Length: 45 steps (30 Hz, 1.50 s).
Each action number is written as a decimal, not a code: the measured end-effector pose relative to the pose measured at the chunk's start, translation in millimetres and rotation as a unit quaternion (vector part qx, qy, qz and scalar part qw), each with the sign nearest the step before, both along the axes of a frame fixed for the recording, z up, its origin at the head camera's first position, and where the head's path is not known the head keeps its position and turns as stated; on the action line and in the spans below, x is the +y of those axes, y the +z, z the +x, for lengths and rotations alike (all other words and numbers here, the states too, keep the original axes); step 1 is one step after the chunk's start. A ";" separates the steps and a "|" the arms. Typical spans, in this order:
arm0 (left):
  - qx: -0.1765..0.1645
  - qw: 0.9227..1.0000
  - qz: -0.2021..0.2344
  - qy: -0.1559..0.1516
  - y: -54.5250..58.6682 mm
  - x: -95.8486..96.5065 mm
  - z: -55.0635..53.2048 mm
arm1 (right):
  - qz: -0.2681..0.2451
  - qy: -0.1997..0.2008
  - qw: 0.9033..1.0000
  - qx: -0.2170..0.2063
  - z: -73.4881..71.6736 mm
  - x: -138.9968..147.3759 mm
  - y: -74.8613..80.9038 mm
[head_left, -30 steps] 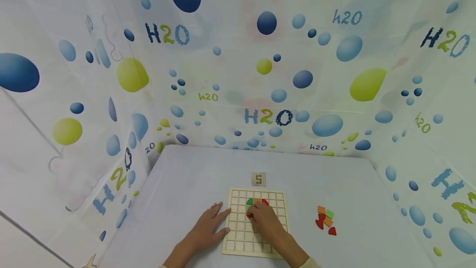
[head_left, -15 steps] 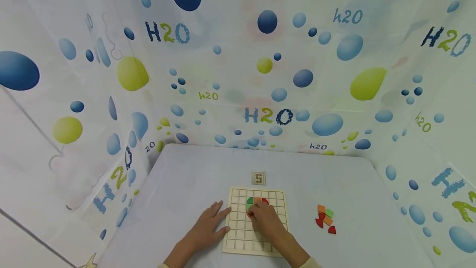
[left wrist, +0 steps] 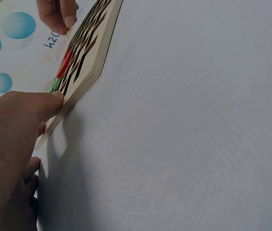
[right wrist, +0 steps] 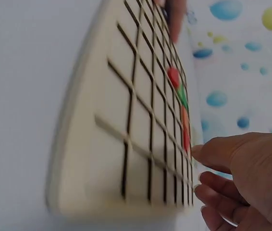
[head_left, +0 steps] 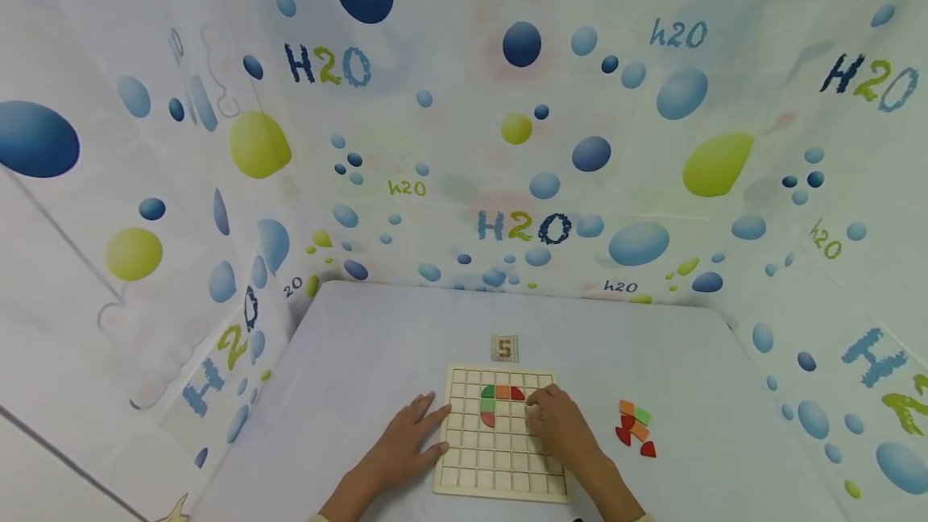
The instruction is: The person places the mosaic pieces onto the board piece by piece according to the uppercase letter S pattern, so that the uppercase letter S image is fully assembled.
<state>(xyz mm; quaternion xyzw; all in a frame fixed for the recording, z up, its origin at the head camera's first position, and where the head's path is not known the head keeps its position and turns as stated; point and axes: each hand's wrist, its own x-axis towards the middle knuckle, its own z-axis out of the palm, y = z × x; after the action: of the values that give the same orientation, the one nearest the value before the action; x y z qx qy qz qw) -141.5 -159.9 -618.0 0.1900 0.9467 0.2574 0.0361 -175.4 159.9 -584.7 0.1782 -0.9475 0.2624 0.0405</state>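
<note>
A pale wooden grid board (head_left: pixel 471 457) lies on the table. Set in its upper cells are a dark green quarter-round tile (head_left: pixel 488 391), an orange square tile (head_left: pixel 503 392) and a red quarter-round tile (head_left: pixel 517 394). Below the dark green one come a light green square tile (head_left: pixel 487 405) and another red quarter-round tile (head_left: pixel 488 419). My left hand (head_left: pixel 402 441) rests with spread fingers at the board's left edge, its thumb touching the rim in the left wrist view. Over the right side of the board is my right hand (head_left: pixel 561 425), fingers loosely bent and holding nothing in the right wrist view (right wrist: pixel 251 178).
Right of the board lies a loose group of orange, green and red tiles (head_left: pixel 640 430). A small card (head_left: pixel 504 348) with an S-like figure on a grid lies behind the board. Patterned curtains (head_left: pixel 449 143) enclose the white table (head_left: pixel 377 345).
My right hand has let go of the lower red quarter-round tile and moved right across the board, uncovering the tiles. My left hand has stayed in place.
</note>
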 end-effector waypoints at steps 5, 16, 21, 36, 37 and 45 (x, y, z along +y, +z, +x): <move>-0.001 1.000 0.005 -0.001 0.8 -0.3 0.6 | -0.003 -0.117 0.993 -0.030 -6.5 43.5 -0.7; -0.009 1.000 0.001 0.005 0.5 1.8 0.1 | 0.013 -0.184 0.981 -0.065 -1.5 132.6 21.2; -0.014 1.000 0.003 0.005 1.3 1.7 0.1 | 0.007 -0.213 0.966 -0.145 -4.8 155.8 14.4; -0.019 1.000 0.001 0.007 -1.2 1.4 -1.0 | -0.025 -0.199 0.967 -0.156 -11.1 168.2 -0.7; -0.018 1.000 0.000 0.006 -1.1 1.5 -1.0 | -0.026 -0.200 0.967 -0.155 -11.1 168.5 -0.9; -0.021 1.000 0.000 0.007 0.3 1.4 -0.4 | -0.026 -0.208 0.964 -0.166 -13.0 168.4 -3.2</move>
<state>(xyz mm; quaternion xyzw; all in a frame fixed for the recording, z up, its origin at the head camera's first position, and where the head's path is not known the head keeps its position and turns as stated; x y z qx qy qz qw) -141.9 -158.5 -617.7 0.1776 0.9471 0.2617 0.0538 -188.4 328.3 -587.9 -0.0696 -0.9500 0.2987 -0.0590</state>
